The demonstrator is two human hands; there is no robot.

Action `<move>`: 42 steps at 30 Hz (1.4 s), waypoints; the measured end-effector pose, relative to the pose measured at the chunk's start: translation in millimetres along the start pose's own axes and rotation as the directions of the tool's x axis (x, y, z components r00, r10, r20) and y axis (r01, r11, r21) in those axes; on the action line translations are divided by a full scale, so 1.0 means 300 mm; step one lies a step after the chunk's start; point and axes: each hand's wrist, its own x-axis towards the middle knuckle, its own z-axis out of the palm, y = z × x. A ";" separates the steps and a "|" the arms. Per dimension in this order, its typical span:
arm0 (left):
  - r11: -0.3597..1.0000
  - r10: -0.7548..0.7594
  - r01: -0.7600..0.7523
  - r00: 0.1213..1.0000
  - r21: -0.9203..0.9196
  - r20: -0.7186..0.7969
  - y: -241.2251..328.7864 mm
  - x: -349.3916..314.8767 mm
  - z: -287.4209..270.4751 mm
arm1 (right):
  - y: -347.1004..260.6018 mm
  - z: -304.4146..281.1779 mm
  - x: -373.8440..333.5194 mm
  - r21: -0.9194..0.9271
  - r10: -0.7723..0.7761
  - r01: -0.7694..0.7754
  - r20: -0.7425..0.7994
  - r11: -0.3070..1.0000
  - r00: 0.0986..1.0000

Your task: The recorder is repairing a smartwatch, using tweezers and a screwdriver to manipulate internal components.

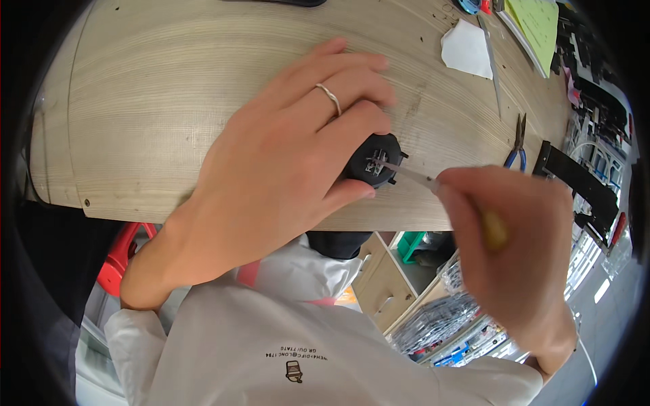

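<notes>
My left hand (271, 152) lies over the wooden table with a ring on one finger. Its thumb and index finger grip a round black plastic part (384, 145) near the table's front edge; small tabs stick out of the part's right side. My right hand (508, 237), somewhat blurred, is closed round a thin metal-bladed hand tool (414, 176) with a yellowish handle. The tool's tip reaches the light marking on top of the part. Most of the handle is hidden in my palm, so its exact kind is unclear.
On the table (149, 122) to the right lie a white paper scrap (467, 49), a slim metal tool (493, 71), blue-handled pliers (518, 143) and a yellow-green notepad (531, 30). A black bracket-like piece (582, 183) juts at the right edge. Drawers (382, 291) stand below.
</notes>
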 end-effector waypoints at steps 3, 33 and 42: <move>1.000 -0.009 0.009 1.000 -0.001 0.000 0.005 0.002 -0.004 | -0.097 0.002 -0.021 -0.469 -0.140 0.126 0.007 0.874 0.990; 1.000 -0.009 0.006 0.997 -0.030 -0.072 0.006 -0.002 0.015 | -0.010 0.027 -0.037 0.510 0.579 -0.716 0.430 0.476 0.692; 1.000 -0.007 0.007 0.997 0.004 -0.072 0.007 -0.001 0.019 | 0.060 0.068 -0.055 0.610 0.492 -0.650 0.437 0.452 0.753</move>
